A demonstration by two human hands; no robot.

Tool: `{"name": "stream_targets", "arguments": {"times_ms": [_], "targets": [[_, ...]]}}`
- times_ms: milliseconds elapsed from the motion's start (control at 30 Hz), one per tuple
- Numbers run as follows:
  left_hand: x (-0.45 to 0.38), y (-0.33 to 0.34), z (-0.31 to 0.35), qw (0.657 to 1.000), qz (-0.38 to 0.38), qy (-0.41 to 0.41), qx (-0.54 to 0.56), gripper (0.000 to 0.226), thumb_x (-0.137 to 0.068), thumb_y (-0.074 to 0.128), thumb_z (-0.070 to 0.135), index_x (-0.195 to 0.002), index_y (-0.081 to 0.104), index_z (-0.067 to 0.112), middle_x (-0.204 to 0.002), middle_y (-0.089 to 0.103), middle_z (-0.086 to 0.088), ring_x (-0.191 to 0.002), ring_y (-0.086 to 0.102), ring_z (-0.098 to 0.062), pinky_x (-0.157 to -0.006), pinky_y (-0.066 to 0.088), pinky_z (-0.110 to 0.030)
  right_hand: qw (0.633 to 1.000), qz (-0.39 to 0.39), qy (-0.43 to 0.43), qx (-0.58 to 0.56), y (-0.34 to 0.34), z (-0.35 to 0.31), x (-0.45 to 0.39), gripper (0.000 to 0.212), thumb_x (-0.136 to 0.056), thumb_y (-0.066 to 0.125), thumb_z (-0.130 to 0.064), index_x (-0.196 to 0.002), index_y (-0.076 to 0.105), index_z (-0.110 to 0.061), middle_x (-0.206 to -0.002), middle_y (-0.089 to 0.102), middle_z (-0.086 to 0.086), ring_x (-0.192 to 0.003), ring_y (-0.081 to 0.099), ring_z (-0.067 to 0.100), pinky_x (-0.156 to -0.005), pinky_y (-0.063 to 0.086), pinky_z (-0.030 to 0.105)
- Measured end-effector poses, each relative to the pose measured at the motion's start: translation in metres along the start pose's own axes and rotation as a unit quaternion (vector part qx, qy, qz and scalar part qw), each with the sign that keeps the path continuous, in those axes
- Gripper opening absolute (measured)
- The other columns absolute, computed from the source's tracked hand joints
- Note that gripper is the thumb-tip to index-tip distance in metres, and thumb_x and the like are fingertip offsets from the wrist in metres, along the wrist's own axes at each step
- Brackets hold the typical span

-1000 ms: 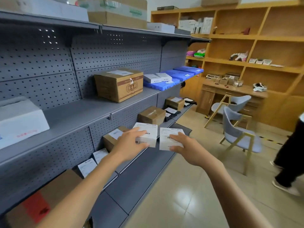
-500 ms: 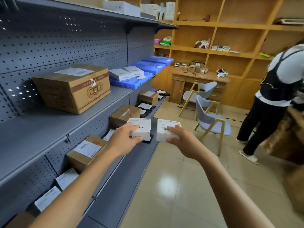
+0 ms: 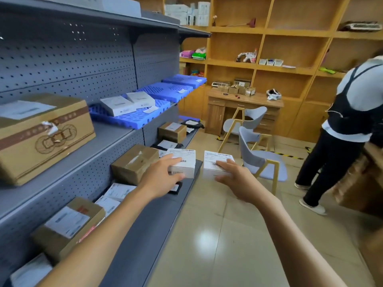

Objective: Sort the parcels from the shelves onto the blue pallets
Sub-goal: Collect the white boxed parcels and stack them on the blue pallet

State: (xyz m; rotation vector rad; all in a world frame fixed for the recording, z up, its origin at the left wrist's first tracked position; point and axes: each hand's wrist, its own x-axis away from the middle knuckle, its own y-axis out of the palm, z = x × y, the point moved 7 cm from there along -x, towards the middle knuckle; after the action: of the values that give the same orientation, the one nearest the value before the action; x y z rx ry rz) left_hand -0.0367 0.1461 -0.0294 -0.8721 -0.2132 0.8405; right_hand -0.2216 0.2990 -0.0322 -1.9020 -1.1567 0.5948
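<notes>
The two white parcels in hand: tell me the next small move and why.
Probably carry both forward and up to the nearest blue pallet. The left hand and right hand each hold a white parcel, and that pallet has bare space.

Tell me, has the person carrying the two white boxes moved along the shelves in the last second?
Yes. They have walked forward: the blue pallets and wooden desk look nearer, while the left hand and right hand hold white boxes.

Head view, single camera: worn at head height, facing forward and down along the grey shelving [image 3: 116,141] on its left; forearms close, wooden wall unit [image 3: 290,65] far ahead.
</notes>
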Motion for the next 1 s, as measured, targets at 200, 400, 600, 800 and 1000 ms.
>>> {"name": "stream_targets", "arguments": {"times_ms": [200,400,600,800,1000], "targets": [[-0.052,0.001,0.012,0.999,0.034,-0.004,-0.010,0.058,-0.088,0.074,0.039,-0.143,0.055,0.031,-0.157,0.040,0.011,-0.141,0.039,-0.013,-0.112,0.031,-0.031,0.999,-0.014,-0.047,0.010,-0.020,-0.001,-0.071,0.058,-0.099,0.057,-0.043,-0.153,0.037,-0.036,-0.166,0.021,0.004,-0.149,0.029,0.029,-0.119,0.027,0.042],[-0.107,-0.017,0.000,0.997,0.068,-0.029,-0.027,0.061,-0.085,0.076,0.042,-0.142,0.056,0.034,-0.158,0.038,0.008,-0.143,0.038,-0.014,-0.117,0.027,-0.032,0.997,-0.009,-0.074,-0.004,-0.027,-0.006,-0.138,0.058,-0.099,0.057,-0.043,-0.153,0.037,-0.038,-0.166,0.021,0.001,-0.149,0.029,0.028,-0.118,0.029,0.042],[-0.171,-0.037,-0.010,0.994,0.103,-0.011,-0.016,0.059,-0.087,0.075,0.038,-0.143,0.055,0.034,-0.160,0.035,0.008,-0.147,0.031,-0.011,-0.111,0.020,-0.022,0.996,-0.001,-0.088,-0.005,-0.026,-0.017,-0.205,0.058,-0.098,0.059,-0.043,-0.152,0.039,-0.038,-0.166,0.023,0.003,-0.149,0.029,0.028,-0.117,0.027,0.040],[-0.230,-0.074,-0.043,0.989,0.141,-0.015,-0.031,0.060,-0.088,0.072,0.045,-0.143,0.052,0.039,-0.161,0.033,0.011,-0.148,0.030,-0.016,-0.118,0.031,-0.048,0.994,0.018,-0.109,-0.005,-0.036,-0.050,-0.273,0.057,-0.098,0.060,-0.038,-0.152,0.040,-0.033,-0.166,0.023,0.006,-0.151,0.027,0.028,-0.118,0.026,0.042],[-0.255,-0.112,-0.085,0.983,0.179,-0.034,-0.039,0.058,-0.089,0.072,0.043,-0.143,0.052,0.038,-0.161,0.033,0.010,-0.147,0.030,-0.016,-0.119,0.031,-0.046,0.989,0.013,-0.148,-0.020,-0.028,-0.088,-0.333,0.058,-0.098,0.061,-0.038,-0.152,0.040,-0.034,-0.167,0.019,0.006,-0.152,0.021,0.028,-0.119,0.022,0.041]]}}
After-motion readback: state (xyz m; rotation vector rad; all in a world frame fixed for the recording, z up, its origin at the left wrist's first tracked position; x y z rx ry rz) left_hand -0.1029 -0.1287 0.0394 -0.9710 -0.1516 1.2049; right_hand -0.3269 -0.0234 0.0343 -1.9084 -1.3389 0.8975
